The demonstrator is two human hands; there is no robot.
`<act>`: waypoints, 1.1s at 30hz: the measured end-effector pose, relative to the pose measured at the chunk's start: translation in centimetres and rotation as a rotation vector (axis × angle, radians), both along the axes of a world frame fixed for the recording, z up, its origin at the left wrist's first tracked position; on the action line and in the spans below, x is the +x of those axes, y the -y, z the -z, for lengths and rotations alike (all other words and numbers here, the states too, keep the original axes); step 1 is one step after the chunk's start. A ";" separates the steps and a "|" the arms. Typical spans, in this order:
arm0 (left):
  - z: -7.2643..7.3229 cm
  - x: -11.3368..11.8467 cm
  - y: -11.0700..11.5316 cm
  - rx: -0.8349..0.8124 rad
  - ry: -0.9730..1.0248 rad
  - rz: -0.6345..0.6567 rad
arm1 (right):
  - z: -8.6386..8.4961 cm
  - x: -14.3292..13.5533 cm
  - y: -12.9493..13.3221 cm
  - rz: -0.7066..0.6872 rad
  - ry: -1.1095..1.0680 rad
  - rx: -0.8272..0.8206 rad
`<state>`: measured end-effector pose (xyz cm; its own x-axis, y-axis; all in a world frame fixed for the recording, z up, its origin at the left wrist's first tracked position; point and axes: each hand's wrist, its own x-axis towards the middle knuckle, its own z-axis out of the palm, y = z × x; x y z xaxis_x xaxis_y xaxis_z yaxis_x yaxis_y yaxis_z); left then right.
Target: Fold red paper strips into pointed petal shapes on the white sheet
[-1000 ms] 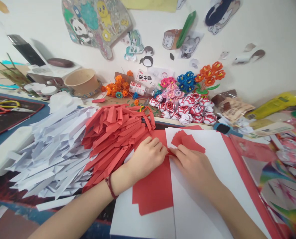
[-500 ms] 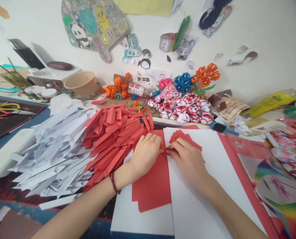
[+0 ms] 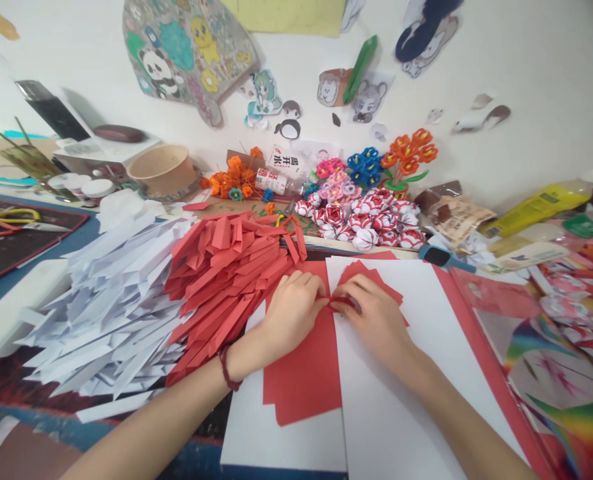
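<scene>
My left hand [image 3: 296, 303] and my right hand [image 3: 369, 310] meet fingertip to fingertip, both closed in a pinch on a small piece of red paper [image 3: 329, 300], mostly covered by the fingers. Beneath my left hand lie flat red paper sheets [image 3: 304, 373] on white paper. Smaller red paper pieces [image 3: 384, 283] sit behind my right hand, on a large white sheet [image 3: 406, 427]. Left of my left hand is a heap of folded red paper strips [image 3: 226, 267], and beyond it a heap of folded white paper strips [image 3: 111, 313].
Red-and-white paper flowers [image 3: 366, 217] line the back, beside orange flowers [image 3: 411, 153] and a round tub [image 3: 159, 167]. Scissors [image 3: 21, 223] lie at far left. A blue watch-like object [image 3: 441, 257] rests behind the white sheet. A rainbow-patterned plastic folder [image 3: 541, 393] lies at right.
Both hands stay at nearly the same spot, still pinching the red paper. The right fingers have curled slightly nearer the left fingertips. The camera view has shifted a little.
</scene>
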<state>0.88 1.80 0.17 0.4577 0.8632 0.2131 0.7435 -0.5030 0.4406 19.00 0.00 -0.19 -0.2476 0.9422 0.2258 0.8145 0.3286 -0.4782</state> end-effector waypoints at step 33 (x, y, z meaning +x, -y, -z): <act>-0.8 -0.9 -0.3 -0.052 0.141 0.132 | -1.1 1.2 -0.2 -0.023 -0.349 -0.205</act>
<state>-0.02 2.14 0.97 0.5365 0.8090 0.2401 0.6014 -0.5662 0.5637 20.19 0.22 0.93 -0.2114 0.9714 0.1077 0.5852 0.2140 -0.7821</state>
